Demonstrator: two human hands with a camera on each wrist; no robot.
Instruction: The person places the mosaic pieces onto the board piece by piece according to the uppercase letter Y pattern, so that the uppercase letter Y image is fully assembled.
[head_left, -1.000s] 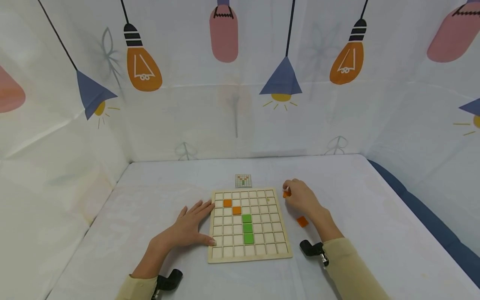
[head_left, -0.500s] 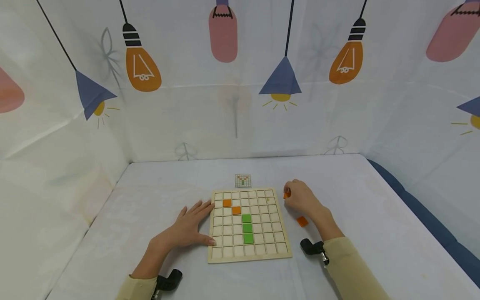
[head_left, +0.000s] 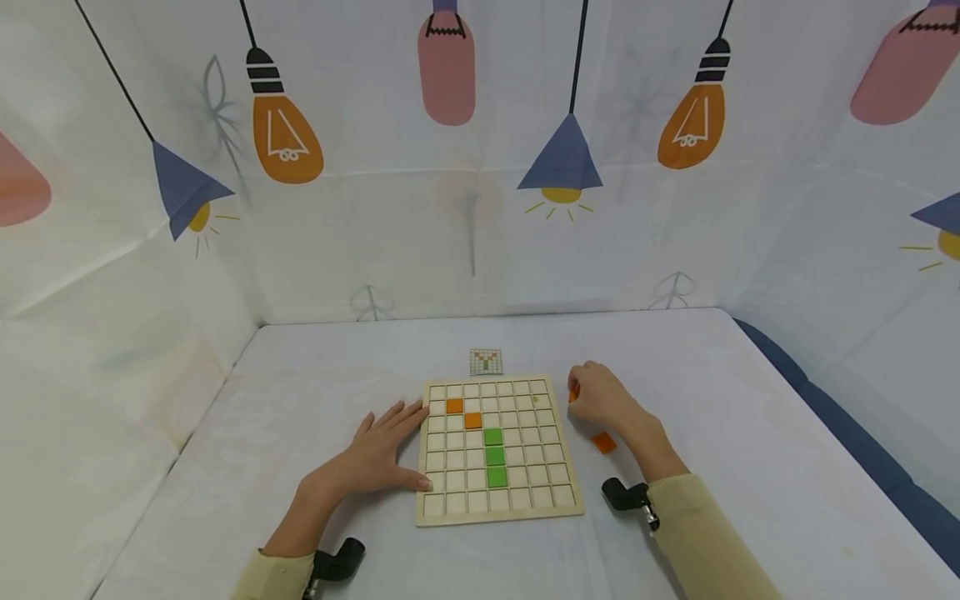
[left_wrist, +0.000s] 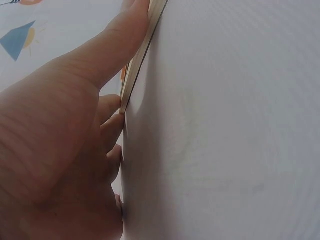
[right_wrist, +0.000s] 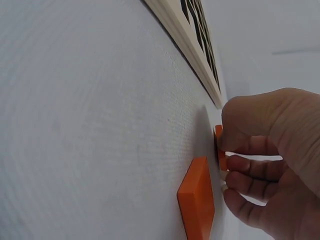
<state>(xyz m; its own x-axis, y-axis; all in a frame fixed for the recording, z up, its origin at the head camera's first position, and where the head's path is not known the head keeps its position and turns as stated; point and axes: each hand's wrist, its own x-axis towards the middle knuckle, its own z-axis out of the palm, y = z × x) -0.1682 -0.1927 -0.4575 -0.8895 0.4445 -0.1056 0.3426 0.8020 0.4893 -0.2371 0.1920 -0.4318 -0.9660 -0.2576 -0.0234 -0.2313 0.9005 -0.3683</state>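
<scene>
A wooden grid board lies on the white table. Two orange tiles sit diagonally in its cells, and three green tiles form a column below them. My left hand rests with spread fingers along the board's left edge, its thumb on the lower left corner. Right of the board, my right hand pinches an orange tile between thumb and fingers, close over the table. Another orange tile lies flat near the right wrist; the right wrist view shows this loose tile large in front.
A small pattern card with a coloured grid lies just behind the board. A white cloth printed with lamps and bulbs hangs behind the table and at both sides. Black wrist-worn devices sit at both cuffs.
The orange tile in my right fingers has tipped more upright, and that hand has shifted very slightly. My left hand and the board stay in place.
</scene>
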